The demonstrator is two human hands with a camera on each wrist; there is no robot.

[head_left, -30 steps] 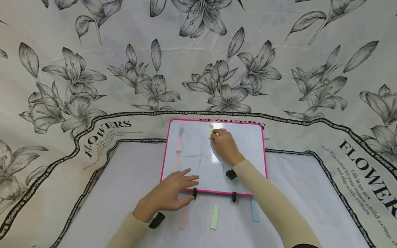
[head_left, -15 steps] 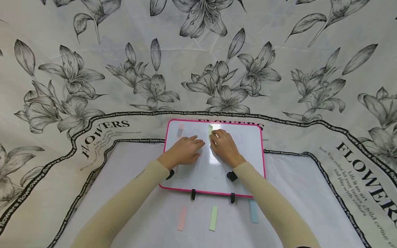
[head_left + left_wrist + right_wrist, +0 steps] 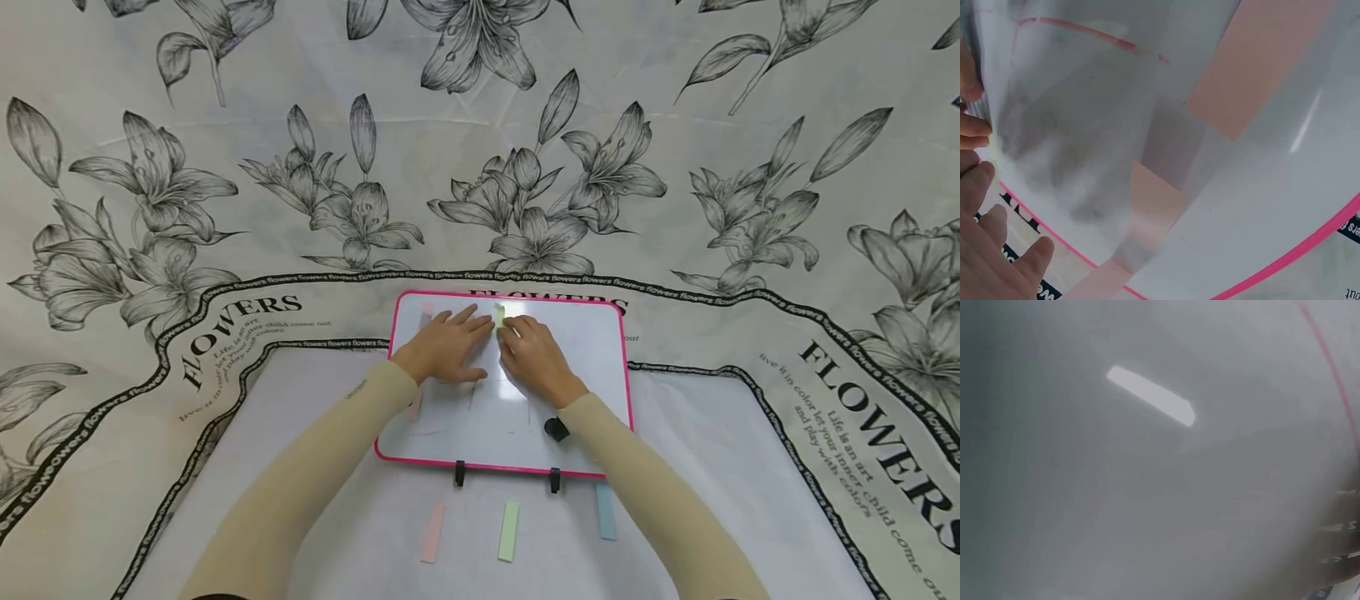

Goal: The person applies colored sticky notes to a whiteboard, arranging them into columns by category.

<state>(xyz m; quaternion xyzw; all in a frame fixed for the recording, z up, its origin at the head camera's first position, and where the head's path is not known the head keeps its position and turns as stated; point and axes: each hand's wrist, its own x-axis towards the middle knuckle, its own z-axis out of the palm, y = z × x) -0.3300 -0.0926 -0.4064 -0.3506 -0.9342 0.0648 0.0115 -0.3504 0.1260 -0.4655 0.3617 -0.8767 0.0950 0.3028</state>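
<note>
"What's moved?"
"The left hand (image 3: 447, 346). A second ago it was at eight o'clock on the whiteboard (image 3: 588, 358), then between nine and ten; now it's at ten, near the green strip (image 3: 499, 313)."
"And its fingers?"
"Bunched closer half a second ago, now spread (the thumb points to three o'clock)."
"Has anything been covered?"
"The middle of the row of pink strips (image 3: 415, 408), in plain sight a second ago. The separate pink strip (image 3: 432, 531) at seven o'clock, partly hidden then, shows whole."
"Anything else?"
"The head view shifted, leaving the whiteboard slightly closer to nine o'clock."
</note>
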